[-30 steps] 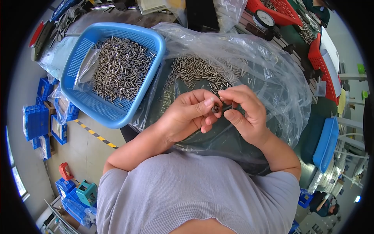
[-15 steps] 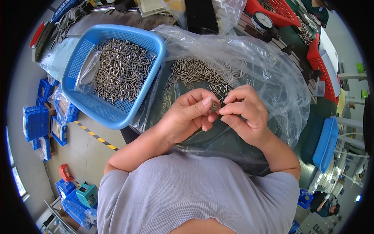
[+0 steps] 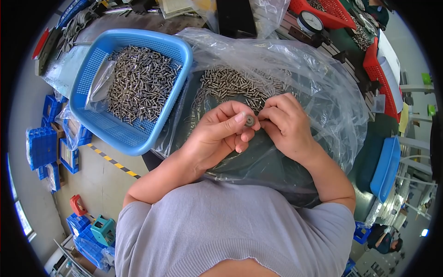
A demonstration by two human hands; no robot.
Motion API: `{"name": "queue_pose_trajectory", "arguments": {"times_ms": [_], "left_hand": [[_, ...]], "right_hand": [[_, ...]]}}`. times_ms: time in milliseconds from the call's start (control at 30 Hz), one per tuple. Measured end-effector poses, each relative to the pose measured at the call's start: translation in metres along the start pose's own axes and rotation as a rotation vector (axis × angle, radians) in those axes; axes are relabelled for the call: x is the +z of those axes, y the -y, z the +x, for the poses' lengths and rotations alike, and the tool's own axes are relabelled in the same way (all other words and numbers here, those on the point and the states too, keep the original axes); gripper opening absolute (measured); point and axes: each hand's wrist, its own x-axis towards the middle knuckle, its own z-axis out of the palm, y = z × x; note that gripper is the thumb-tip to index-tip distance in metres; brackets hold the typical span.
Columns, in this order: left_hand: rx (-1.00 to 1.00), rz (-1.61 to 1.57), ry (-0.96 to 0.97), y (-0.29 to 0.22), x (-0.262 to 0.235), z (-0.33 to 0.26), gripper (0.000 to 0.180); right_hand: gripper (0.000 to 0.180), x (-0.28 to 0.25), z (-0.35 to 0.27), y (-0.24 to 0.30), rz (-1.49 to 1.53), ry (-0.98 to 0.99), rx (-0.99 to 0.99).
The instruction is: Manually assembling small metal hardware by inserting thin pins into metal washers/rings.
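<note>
Your left hand pinches a small, round, grey metal piece in its fingertips, right hand bunched just beside, holding what I can't tell, slim silvery metal pins heaped beyond your fingers.

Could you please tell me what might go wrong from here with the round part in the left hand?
The round metal part is pinched in the left hand, so it might slip. If dropped, it could get lost among the loose metal pins just beyond. The clear plastic around those pins could shift and scatter them.
</note>
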Motion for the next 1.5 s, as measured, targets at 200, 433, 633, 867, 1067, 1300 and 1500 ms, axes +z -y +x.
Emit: {"name": "queue_pose_trajectory", "arguments": {"times_ms": [200,433,633,867,1067,1300,1500], "left_hand": [[-0.027,0.004,0.036,0.000,-0.004,-0.001,0.019],[-0.111,0.105,0.073,0.001,0.002,-0.002,0.021],[-0.121,0.143,0.058,0.002,0.003,-0.003,0.022],[-0.121,0.142,0.079,0.003,0.001,-0.003,0.022],[-0.136,0.134,0.086,0.002,0.003,-0.003,0.021],[-0.169,0.163,0.089,0.002,-0.001,-0.004,0.023],[-0.136,0.140,0.025,0.003,0.005,-0.002,0.023]], "right_hand": [[0.017,-0.010,-0.003,0.004,0.351,-0.016,0.141],[0.015,-0.012,-0.005,0.017,0.663,-0.015,0.177],[0.015,-0.013,-0.004,0.018,0.578,-0.030,0.068],[0.016,-0.011,-0.005,0.018,0.597,-0.034,0.048],[0.018,-0.010,-0.005,0.018,0.658,-0.007,0.052],[0.025,-0.007,-0.004,0.022,0.588,0.002,0.133],[0.025,-0.009,-0.006,0.016,0.498,-0.054,0.090]]}}
